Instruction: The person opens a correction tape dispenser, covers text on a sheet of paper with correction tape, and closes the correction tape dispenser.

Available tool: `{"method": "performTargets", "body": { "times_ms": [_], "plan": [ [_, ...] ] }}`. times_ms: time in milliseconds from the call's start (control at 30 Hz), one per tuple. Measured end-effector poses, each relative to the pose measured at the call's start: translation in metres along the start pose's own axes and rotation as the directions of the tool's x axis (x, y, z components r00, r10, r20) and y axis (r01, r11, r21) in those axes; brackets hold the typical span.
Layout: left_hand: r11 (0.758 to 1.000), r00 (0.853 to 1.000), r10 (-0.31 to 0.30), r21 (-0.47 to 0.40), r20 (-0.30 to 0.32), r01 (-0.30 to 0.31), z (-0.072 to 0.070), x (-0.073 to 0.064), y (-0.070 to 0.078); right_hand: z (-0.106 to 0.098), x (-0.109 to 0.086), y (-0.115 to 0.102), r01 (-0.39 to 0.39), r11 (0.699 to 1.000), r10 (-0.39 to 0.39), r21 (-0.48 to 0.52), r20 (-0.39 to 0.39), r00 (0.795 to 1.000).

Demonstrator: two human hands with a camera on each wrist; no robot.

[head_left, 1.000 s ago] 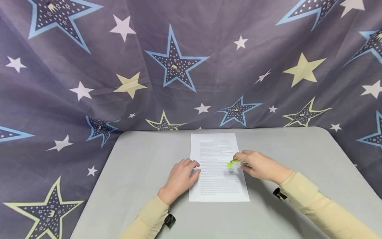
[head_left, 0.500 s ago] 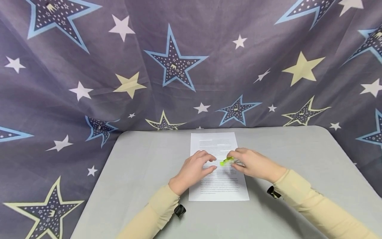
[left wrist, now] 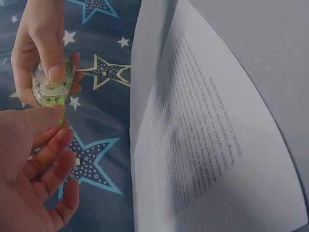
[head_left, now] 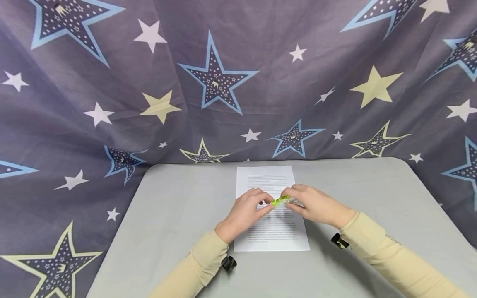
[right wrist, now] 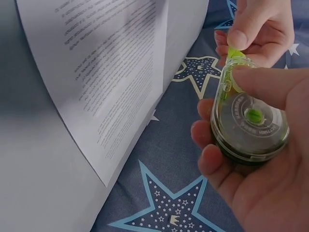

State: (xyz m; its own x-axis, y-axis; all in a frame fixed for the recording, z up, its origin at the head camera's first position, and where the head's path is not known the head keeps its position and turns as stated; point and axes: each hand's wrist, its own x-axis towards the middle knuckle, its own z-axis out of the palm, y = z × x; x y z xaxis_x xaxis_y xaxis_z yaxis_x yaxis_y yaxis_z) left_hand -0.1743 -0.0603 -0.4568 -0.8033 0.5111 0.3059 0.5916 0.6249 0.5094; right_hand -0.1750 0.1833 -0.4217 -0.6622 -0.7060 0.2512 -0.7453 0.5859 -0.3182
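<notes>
Room to pass was noted over the table (head_left: 179,198) outside both sleeves (head_left: 395,252), while the left hand (head_left: 246,213) and right hand (head_left: 318,205), bridged by the tape dispenser (right wrist: 241,125), obstructed the space above the paper (head_left: 268,242), and the curtain (head_left: 238,124) bounded the far side.

Long cream sleeves cover both arms: the left sleeve (head_left: 193,269) at the bottom, left of centre, the right sleeve (head_left: 400,258) at lower right. Both crease behind smoother cuffs. A small black wrist piece (head_left: 229,263) shows below the left cuff, another black piece (head_left: 340,241) below the right.
</notes>
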Motion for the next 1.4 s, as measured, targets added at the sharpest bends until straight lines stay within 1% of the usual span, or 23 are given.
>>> {"method": "performTargets", "body": {
  "times_ms": [67,167,300,367,600,767,900,1033,1100,1167,1267,1400],
  "plan": [
    [0.999,1.000,-0.015,-0.028,0.005,0.015,0.001,0.000,-0.001,-0.001,0.000,0.001,-0.003,1.000,0.002,0.027,0.004,1.000],
    [0.995,1.000,-0.022,-0.098,0.003,0.022,0.002,-0.001,-0.002,-0.004,0.001,0.000,-0.014,0.996,0.013,0.083,0.016,1.000],
    [0.979,1.000,-0.016,-0.204,0.000,0.016,0.003,-0.001,-0.004,-0.007,0.002,0.000,-0.034,0.988,0.029,0.152,0.032,0.999],
    [0.970,1.000,-0.021,-0.241,0.006,0.022,0.003,-0.001,-0.004,-0.008,0.002,0.001,-0.041,0.985,0.035,0.170,0.037,0.999],
    [0.949,0.997,-0.045,-0.310,0.054,0.060,0.003,0.000,-0.002,-0.009,0.002,-0.001,-0.031,0.976,0.023,0.214,0.041,0.999],
    [0.934,0.997,-0.053,-0.349,0.064,0.072,0.004,0.001,0.001,-0.008,0.003,-0.002,-0.020,0.971,0.012,0.237,0.034,0.999],
    [0.921,0.996,-0.062,-0.380,0.070,0.084,0.004,0.001,0.003,-0.006,0.003,-0.002,-0.029,0.967,0.019,0.252,0.042,0.999],
    [0.911,0.992,-0.080,-0.396,0.093,0.111,0.003,0.000,0.005,-0.004,0.003,-0.002,-0.029,0.964,0.017,0.265,0.048,0.999],
    [0.910,0.991,-0.088,-0.397,0.103,0.122,0.002,-0.001,0.005,-0.003,0.003,-0.002,-0.028,0.964,0.015,0.266,0.050,0.999],
    [0.912,0.991,-0.085,-0.393,0.105,0.119,0.002,-0.001,0.004,-0.003,0.003,-0.002,-0.029,0.965,0.016,0.259,0.050,0.999],
    [0.921,0.993,-0.075,-0.375,0.096,0.105,0.002,-0.002,0.000,-0.003,0.002,-0.001,-0.032,0.964,0.019,0.262,0.051,0.998],
    [0.944,0.994,-0.061,-0.318,0.092,0.087,0.002,-0.008,-0.007,-0.003,0.002,0.001,-0.041,0.965,0.026,0.261,0.059,0.998]
  ]
}}
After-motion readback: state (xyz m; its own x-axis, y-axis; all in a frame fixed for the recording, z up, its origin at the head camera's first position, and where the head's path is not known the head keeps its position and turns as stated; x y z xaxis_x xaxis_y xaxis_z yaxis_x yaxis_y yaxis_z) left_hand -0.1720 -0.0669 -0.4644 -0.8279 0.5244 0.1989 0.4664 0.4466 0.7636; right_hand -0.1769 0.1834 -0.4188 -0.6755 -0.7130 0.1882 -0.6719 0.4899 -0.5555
